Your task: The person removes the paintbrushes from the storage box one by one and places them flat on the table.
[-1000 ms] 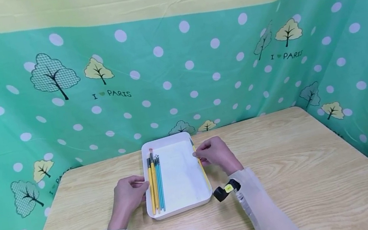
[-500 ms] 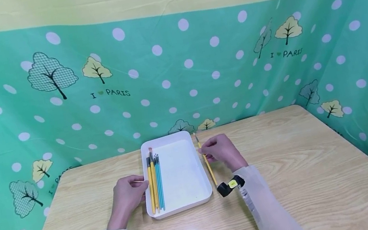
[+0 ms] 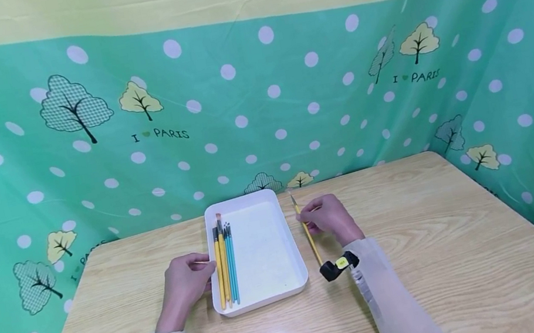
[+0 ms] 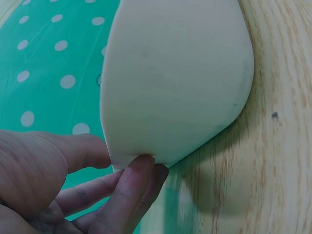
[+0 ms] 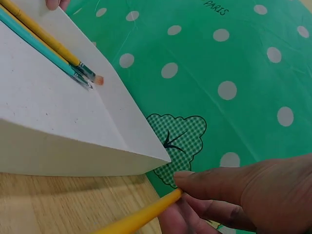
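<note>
A white rectangular tray [image 3: 263, 250] stands mid-table, its outer wall [image 4: 180, 73] filling much of the left wrist view. My left hand [image 3: 185, 281] pinches the left side of it, thumb at the rim and fingers against the outside. Along the tray's left side lie yellow paintbrushes [image 3: 226, 269] and several thin teal paintbrushes [image 3: 233, 273], bristles facing away from me. Just beyond the right rim, my right hand [image 3: 328, 218] holds a yellow paintbrush [image 3: 310, 239] between thumb and fingers. Its bristles point away, and its handle [image 5: 141, 217] crosses the bottom of the right wrist view.
The wooden table [image 3: 454, 252] extends to both sides of the tray. A green polka-dot curtain [image 3: 245, 105] with printed trees hangs behind the far edge and down both sides.
My right hand has carried the yellow paintbrush from the tray's right side over the rim and rightward, beside the tray. My left hand stays at the tray's left side.
</note>
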Tool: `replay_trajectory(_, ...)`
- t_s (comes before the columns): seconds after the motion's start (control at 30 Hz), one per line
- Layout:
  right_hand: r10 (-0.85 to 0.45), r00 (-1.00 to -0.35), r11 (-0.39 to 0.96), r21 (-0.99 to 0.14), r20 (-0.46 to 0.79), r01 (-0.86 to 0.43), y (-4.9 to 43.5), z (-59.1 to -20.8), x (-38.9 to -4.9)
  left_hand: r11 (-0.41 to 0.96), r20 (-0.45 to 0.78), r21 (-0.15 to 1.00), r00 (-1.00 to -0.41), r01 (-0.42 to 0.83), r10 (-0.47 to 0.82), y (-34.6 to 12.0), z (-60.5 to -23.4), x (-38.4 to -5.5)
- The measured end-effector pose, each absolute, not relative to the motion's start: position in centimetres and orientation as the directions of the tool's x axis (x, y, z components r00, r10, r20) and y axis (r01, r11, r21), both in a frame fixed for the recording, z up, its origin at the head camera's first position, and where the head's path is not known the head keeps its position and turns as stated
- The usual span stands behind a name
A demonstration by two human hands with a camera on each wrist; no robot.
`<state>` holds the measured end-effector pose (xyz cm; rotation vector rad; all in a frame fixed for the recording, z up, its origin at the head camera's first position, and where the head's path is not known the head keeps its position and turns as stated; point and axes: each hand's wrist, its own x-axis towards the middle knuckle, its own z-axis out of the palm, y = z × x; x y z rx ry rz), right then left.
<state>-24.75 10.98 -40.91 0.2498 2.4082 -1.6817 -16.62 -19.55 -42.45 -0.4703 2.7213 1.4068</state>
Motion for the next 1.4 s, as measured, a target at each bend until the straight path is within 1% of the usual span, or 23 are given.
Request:
replay_trajectory(0.23, 0.039, -0.967, 0.369, -0.896, -0.252, 0.249, 11.1, -41.8, -25.1, 0.535, -0.178, 0.796, -0.954, -0.283, -0.240, -19.6, -42.3, -16.6)
replay_trajectory(0.5, 0.072, -0.958, 0.365, -0.887, -0.277, 0.284, 11.4, -42.4, -25.4, 0.536, -0.179, 0.797, -0.956, -0.279, -0.231, -19.5, -42.2, -16.5)
replay_trajectory(0.83, 0.100, -0.961, 0.383, -0.882, -0.257, 0.275, 11.4, -43.5, -25.7, 0.541, -0.181, 0.789, -0.952, -0.290, -0.246, -19.6, -42.2, -16.5)
replay_trajectory(1.4, 0.145, -0.972, 0.520, -0.822, -0.184, 0.233, 10.9, -44.2, -25.8, 0.541, -0.179, 0.790, -0.952, -0.289, -0.247, -19.4, -42.4, -16.6)
